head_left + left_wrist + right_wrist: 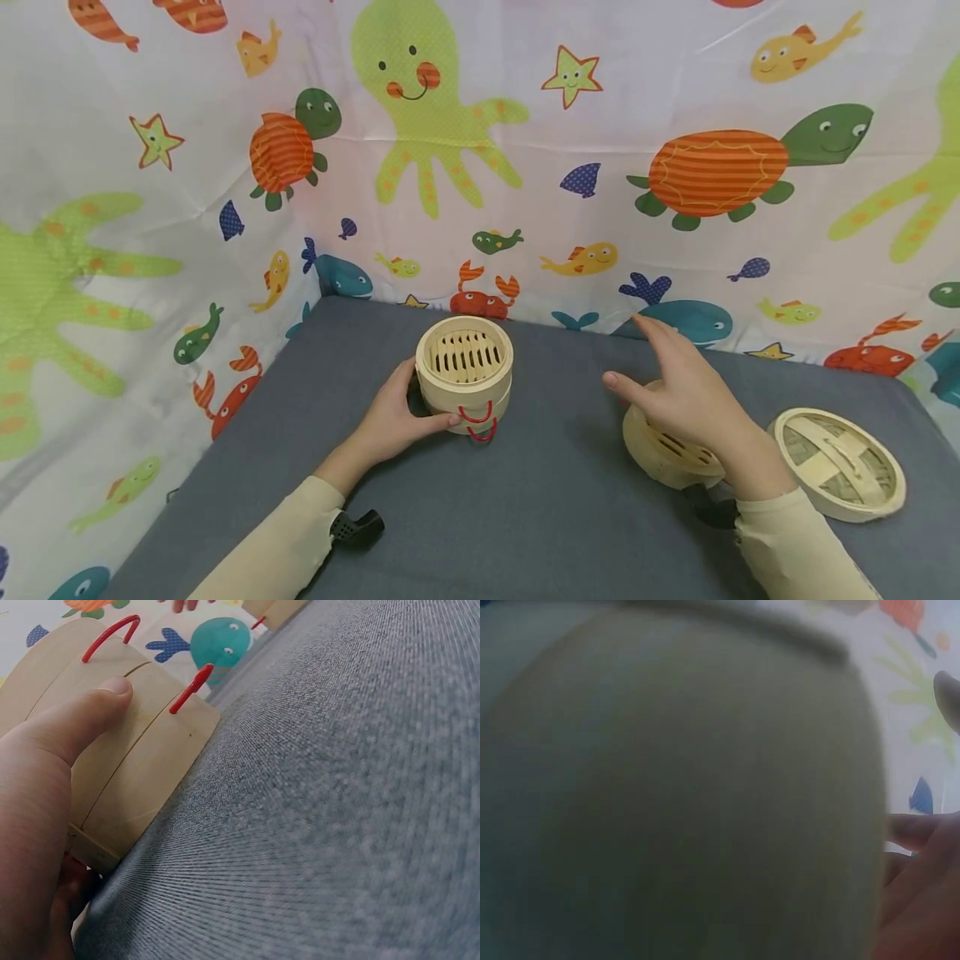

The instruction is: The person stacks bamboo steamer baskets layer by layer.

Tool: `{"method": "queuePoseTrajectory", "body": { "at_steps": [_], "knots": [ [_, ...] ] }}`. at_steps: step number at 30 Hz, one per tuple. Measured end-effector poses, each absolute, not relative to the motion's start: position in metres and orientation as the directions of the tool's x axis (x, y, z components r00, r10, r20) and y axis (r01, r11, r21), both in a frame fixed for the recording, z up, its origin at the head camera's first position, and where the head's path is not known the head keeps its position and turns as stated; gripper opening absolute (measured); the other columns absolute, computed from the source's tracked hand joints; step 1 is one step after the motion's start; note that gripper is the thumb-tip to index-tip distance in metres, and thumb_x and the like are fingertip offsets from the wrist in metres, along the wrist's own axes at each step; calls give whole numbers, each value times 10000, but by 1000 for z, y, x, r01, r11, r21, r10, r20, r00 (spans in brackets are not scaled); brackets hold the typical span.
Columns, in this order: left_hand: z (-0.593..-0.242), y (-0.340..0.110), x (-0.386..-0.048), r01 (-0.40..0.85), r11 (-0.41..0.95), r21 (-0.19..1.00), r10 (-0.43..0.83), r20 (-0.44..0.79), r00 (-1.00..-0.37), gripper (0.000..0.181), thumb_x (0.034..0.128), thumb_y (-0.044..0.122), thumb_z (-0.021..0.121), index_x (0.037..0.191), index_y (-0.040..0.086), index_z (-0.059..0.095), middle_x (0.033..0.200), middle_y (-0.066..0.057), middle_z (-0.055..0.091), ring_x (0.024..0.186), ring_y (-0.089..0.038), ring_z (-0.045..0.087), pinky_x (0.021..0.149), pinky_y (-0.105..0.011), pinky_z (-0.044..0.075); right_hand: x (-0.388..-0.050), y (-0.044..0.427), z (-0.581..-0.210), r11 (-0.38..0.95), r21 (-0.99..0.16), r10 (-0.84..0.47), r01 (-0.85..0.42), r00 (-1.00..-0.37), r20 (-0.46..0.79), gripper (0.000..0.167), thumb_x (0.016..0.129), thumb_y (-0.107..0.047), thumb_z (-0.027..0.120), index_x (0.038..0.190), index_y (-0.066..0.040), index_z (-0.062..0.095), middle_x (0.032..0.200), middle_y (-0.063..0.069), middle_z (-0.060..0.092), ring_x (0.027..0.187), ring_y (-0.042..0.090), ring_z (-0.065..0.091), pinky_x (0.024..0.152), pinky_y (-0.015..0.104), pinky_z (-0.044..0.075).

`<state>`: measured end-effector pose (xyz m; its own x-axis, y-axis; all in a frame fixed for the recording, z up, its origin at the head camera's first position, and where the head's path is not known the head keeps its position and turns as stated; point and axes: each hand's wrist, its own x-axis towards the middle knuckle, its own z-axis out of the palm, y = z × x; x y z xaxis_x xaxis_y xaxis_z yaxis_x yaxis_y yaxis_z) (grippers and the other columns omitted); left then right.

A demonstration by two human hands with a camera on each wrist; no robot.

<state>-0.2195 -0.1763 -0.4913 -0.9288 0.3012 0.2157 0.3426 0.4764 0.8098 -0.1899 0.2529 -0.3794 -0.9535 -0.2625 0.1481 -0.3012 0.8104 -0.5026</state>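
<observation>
Two round bamboo steamer baskets point(463, 400) are stacked on the grey table, with a slatted base visible inside the top one and red loops on their sides. My left hand point(392, 423) grips the stack from its left side, thumb point(97, 709) lying across the front wall in the left wrist view. Over another slatted steamer basket point(656, 454) hovers my right hand point(686, 387), thumb and fingers spread, holding nothing. That hand partly hides the basket. A blurred pale surface point(705, 787) fills most of the right wrist view.
A woven bamboo lid point(840, 467) lies at the right, beside my right wrist. The grey tabletop point(525, 517) ends at a cloth backdrop point(495, 167) printed with sea animals, along the back and left.
</observation>
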Motion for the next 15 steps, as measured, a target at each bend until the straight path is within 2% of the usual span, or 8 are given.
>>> {"method": "queuePoseTrajectory", "body": {
  "at_steps": [7, 15],
  "knots": [
    [-491, -176, -220, 345, 474, 810, 303, 219, -928, 1116, 825, 469, 979, 1701, 192, 346, 1637, -74, 455, 1539, -283, 411, 1252, -598, 341, -175, 279, -386, 828, -503, -222, -249, -968, 114, 1058, 1019, -619, 714, 1752, -68, 187, 1768, 268, 220, 1587, 555, 235, 1155, 822, 273],
    [-492, -177, -220, 345, 475, 810, 306, 216, -927, 1109, 832, 455, 977, 1702, 188, 343, 1643, -81, 448, 1538, -290, 412, 1247, -598, 348, -162, 302, -398, 844, -488, -195, -221, -975, 103, 1046, 1023, -582, 730, 1736, -22, 208, 1731, 316, 269, 1552, 584, 281, 1121, 835, 301]
  ]
}}
